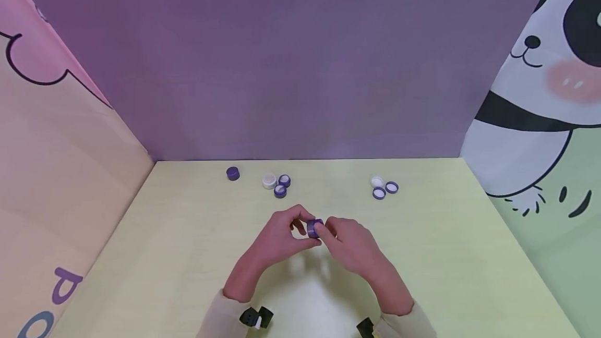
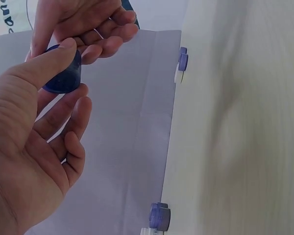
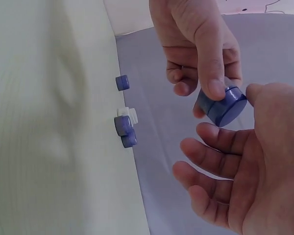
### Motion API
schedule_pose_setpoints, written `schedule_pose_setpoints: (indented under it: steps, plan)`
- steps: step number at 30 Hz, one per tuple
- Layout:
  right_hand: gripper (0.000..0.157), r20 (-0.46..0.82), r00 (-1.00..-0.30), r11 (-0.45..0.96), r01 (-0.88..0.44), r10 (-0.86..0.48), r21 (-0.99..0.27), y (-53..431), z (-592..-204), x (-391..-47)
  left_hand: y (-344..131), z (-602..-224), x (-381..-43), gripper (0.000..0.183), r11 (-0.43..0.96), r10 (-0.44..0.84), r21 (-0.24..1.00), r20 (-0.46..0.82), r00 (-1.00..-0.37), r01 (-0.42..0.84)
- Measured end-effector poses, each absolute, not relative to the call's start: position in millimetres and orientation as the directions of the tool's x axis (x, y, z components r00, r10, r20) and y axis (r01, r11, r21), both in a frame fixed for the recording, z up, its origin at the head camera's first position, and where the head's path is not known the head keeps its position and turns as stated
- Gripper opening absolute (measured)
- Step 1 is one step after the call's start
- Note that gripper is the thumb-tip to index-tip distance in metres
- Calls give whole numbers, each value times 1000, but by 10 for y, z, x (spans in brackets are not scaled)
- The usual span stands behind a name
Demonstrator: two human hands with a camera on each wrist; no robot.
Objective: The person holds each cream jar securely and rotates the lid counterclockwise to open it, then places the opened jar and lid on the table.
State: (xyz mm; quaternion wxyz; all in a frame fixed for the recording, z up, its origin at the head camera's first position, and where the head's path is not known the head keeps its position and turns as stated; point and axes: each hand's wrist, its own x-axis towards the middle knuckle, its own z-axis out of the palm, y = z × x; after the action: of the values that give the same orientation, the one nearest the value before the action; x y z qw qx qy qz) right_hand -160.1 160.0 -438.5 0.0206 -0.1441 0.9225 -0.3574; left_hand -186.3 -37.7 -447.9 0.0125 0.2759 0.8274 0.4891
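Observation:
Between both hands, above the table, is a small round purple jar with a lid (image 3: 229,108). My left hand (image 1: 286,236) grips its body, the thumb pressed along the side in the left wrist view. From the other side my right hand (image 1: 352,246) pinches the lid end with thumb and index finger. The right hand's other fingers (image 3: 206,156) are spread loosely below. Beyond the hands stand a white jar (image 1: 269,181) with screw threads and two purple jars (image 1: 280,191). To the right lie a white lid (image 1: 377,181) and two purple lids (image 1: 392,187).
A single purple jar (image 1: 232,173) sits at the back left of the pale table (image 1: 164,254). A purple wall (image 1: 300,67) rises behind the table's far edge. Printed side panels flank it, with a panda (image 1: 530,103) on the right one.

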Motion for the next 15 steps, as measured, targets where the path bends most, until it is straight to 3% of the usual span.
schedule_pose_setpoints:
  steps: [15]
  plan:
    - [34, 18, -931, 480, -205, -364, -853, 1553, -4464, -1619, -414, -4477, -1835, 32, 479, 410, 772, 223, -884, 417]
